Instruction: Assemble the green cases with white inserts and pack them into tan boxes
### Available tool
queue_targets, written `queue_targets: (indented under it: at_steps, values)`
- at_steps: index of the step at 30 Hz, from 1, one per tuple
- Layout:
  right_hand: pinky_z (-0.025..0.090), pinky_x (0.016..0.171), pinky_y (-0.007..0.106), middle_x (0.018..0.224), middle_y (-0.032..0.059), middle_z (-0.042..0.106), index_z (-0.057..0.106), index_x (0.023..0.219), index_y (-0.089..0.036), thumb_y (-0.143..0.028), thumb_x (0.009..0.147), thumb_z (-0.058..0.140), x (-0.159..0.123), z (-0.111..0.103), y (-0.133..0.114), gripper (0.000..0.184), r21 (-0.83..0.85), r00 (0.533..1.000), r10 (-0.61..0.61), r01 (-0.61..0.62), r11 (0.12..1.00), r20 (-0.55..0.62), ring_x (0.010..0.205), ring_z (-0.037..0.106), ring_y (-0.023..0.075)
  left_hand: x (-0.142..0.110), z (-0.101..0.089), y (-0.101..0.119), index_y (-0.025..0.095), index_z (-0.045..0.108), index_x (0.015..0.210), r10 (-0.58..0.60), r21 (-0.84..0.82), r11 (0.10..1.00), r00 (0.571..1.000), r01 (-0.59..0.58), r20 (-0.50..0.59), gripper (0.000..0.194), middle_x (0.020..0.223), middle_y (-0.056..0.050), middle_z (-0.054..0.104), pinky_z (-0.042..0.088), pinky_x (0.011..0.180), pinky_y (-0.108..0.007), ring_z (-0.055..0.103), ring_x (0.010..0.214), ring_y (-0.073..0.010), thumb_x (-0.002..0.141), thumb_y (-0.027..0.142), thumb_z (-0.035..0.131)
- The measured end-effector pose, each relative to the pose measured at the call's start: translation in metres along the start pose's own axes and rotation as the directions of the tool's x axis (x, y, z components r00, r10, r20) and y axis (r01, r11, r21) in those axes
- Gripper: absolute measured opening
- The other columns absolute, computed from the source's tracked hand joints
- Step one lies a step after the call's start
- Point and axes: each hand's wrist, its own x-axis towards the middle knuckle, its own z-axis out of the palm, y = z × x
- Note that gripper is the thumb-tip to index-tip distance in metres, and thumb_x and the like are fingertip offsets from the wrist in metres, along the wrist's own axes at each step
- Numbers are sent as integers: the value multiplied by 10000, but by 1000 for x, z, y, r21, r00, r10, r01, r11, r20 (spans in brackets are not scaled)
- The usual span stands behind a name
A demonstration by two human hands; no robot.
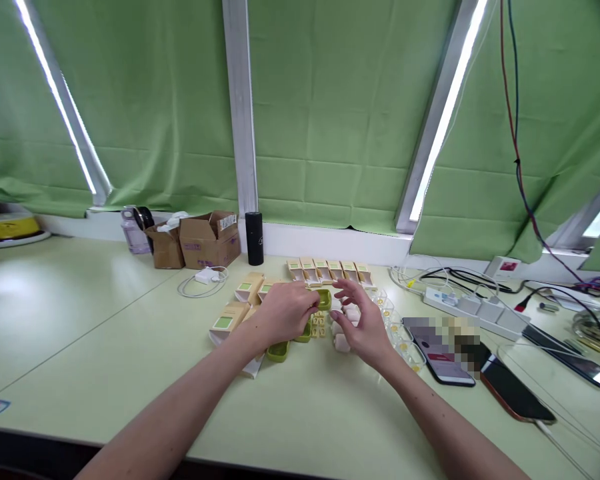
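Note:
My left hand is closed, its fingertips together at the left edge of a small green tray; what they pinch is hidden. More green trays lie under and beside it. My right hand is open, thumb and fingers apart, over a cluster of white rounded pieces. Between the hands lie small yellowish tags in rows. Cardboard sleeves with green labels lie left of my left hand. Clear plastic cups with yellow centres line up right of my right hand.
Several small open boxes stand in a row behind. Phones, a power strip and loose cables lie at right. Cardboard boxes, a black cylinder, a purple bottle and a white charger are at back left.

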Motion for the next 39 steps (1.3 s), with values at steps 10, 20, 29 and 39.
queue_targets:
  at_steps: [10,20,29,39]
  values:
    - [593,897,453,1256,104,676,477,1432,-284,-221,919,634,-12,5,12,540,-22,999,-31,30,999,-29,1014,675,256,-10,35,4,185,653,829,186,87,982,944,-169,-271,237,696,-56,665,375,587,-304,590,690,-204,990,112,495]
    - [583,933,465,1226,107,636,560,1291,-269,-175,915,610,-13,4,12,391,13,995,-69,70,997,-77,1070,640,266,-19,31,9,217,593,1304,-39,-257,962,878,-97,-476,349,955,-81,728,524,868,-444,613,927,-269,956,198,623]
    - [569,1007,471,1275,110,627,487,1304,-281,-253,946,653,-13,7,20,396,198,994,50,-31,980,-95,1148,662,251,5,22,14,230,590,1323,-122,-509,860,950,-43,-286,496,1243,-112,684,516,1051,-489,522,1268,-309,863,72,691]
    - [606,896,438,1182,93,687,427,1373,-300,-377,1016,594,-15,6,20,402,236,993,115,-104,966,-36,1007,709,233,2,40,14,230,698,1192,-401,-740,661,891,120,-214,237,1170,-94,701,568,968,-403,673,1095,-240,970,308,668]
